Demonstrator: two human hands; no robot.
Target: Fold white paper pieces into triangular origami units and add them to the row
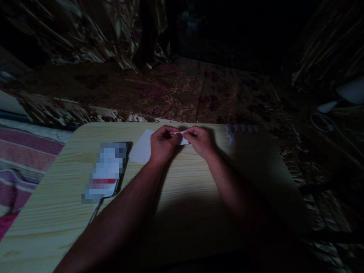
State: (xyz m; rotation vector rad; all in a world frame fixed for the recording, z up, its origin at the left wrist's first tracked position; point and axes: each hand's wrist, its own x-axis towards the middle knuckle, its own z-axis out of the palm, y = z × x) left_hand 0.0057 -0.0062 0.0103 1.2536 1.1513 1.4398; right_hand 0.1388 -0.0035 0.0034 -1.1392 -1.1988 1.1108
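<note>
Both my hands meet over the far part of the wooden table, pinching a small piece of white paper between thumbs and fingers. My left hand is closed on the paper's left side. My right hand grips its right side. The fingers cover much of the paper, so its full shape is hidden. Just left of my left hand lies a larger sheet of white paper, partly behind that hand. To the right of my right hand, several small folded pale pieces sit in a row by the table's far edge.
A phone-like device with a blurred-out screen lies on the left of the table, a cable running from its lower end. A patterned cloth covers furniture behind the table. Striped bedding is at left, a white cord at right.
</note>
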